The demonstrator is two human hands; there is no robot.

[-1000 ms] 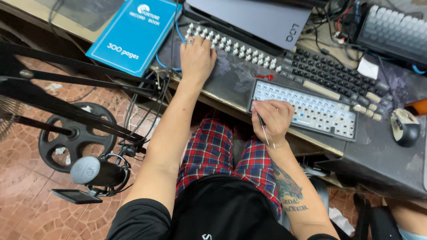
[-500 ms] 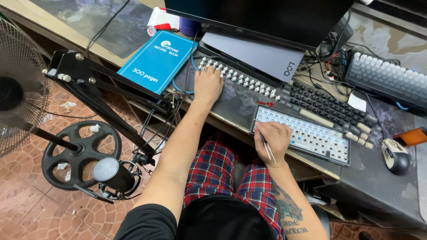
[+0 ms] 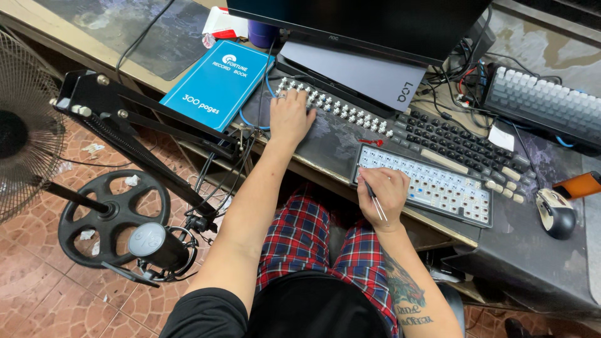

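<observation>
Pinching thin tweezers (image 3: 377, 203) in right hand (image 3: 383, 191) over bare keyboard frame (image 3: 438, 188), left hand (image 3: 291, 116) flat, grip released, on keycap row (image 3: 341, 109)

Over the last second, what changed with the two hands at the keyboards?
Very little moved apart from the camera, which tilted up to show more of the monitor and fan. The left hand still rests on the row of loose keycaps. The right hand still holds the thin tool at the white keyboard's left edge.

Blue book (image 3: 216, 84) by monitor (image 3: 375, 25); mouse (image 3: 556, 213) at desk's right; mic (image 3: 159, 246) and fan (image 3: 22, 125) over the floor.
</observation>
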